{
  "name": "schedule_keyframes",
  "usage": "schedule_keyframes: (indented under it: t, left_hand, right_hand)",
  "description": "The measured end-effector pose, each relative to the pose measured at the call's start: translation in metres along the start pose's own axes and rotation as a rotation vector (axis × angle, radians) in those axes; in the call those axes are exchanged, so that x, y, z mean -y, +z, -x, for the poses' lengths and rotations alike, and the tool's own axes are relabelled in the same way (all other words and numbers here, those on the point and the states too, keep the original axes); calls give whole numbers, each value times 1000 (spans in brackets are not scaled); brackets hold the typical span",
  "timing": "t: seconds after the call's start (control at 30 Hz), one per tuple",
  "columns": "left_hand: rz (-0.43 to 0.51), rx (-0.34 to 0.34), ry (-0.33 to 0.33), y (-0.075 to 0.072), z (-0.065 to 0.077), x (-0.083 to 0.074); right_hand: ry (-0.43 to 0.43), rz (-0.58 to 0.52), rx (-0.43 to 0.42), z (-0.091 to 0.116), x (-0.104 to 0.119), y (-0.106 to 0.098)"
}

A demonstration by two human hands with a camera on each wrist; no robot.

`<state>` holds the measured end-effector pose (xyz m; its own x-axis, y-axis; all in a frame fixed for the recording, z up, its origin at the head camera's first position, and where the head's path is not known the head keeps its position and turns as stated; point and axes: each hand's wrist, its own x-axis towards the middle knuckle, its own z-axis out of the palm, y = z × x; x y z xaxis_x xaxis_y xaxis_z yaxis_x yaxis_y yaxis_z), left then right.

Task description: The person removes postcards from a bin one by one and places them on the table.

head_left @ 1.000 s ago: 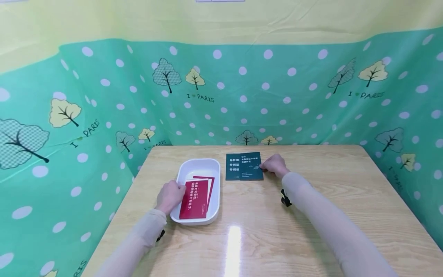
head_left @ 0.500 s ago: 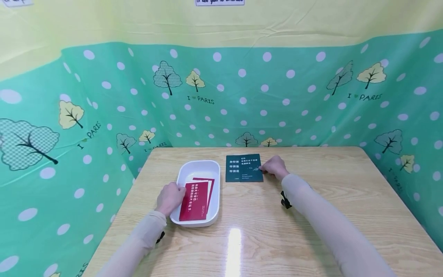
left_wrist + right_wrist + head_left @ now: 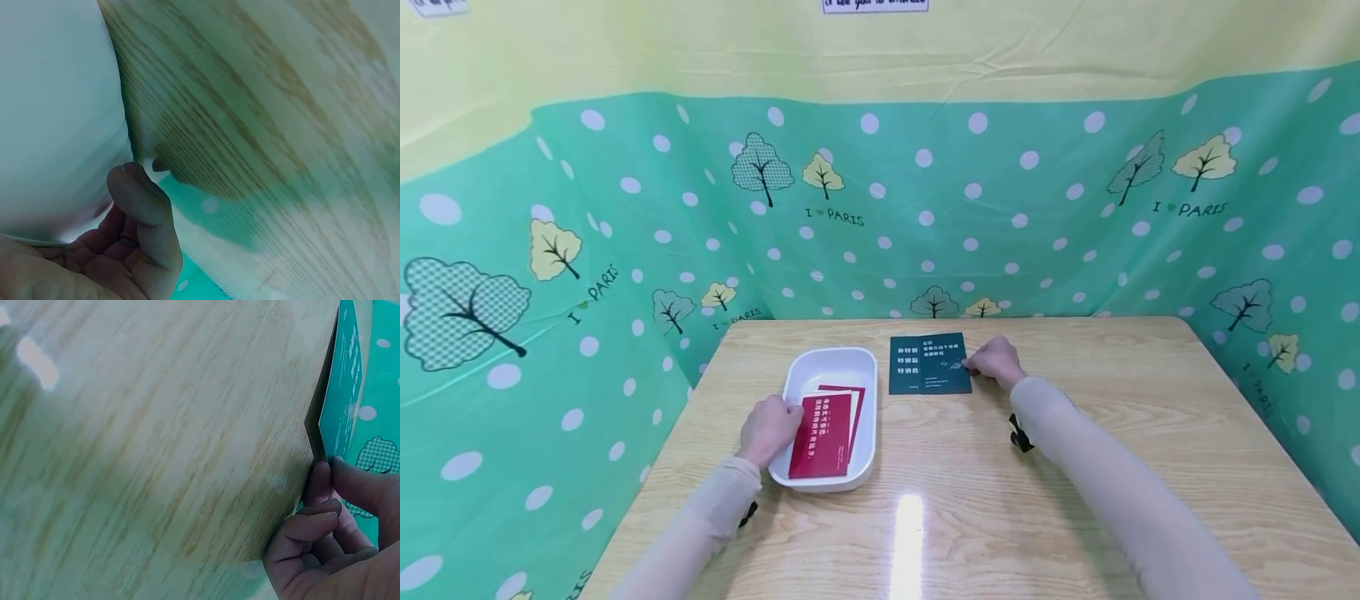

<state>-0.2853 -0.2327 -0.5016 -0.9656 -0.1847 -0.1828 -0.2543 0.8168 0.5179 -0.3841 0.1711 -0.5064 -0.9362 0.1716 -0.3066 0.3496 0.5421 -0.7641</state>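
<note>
My left hand grips the left rim of a white plastic tub on the table. Inside the tub lie a red card with white lettering and other red and white cards, partly hidden beneath it. My right hand pinches the right edge of a dark green card between thumb and finger. In the right wrist view that green card is slightly lifted off the wood at the pinched edge. To its left, another dark green card is partly covered by it. The left wrist view shows curled fingers at the tub's outer wall.
The wooden table carries a bright light reflection near its front. A green and yellow cloth curtain with trees and dots rises behind the table and along both sides.
The head view has tipped up slightly since the earliest frame. Both hands, the tub and the cards stay essentially where they were.
</note>
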Motion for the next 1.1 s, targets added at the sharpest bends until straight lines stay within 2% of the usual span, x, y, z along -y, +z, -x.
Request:
schedule_keyframes:
  t: [0.33, 1.1]
  left_hand:
    - [8, -1, 4, 2, -2, 2]
    - [-5, -4, 11, 2, -5, 3]
  right_hand:
    - [4, 8, -11, 3, 2, 0]
    - [-14, 14, 38, 11, 1, -4]
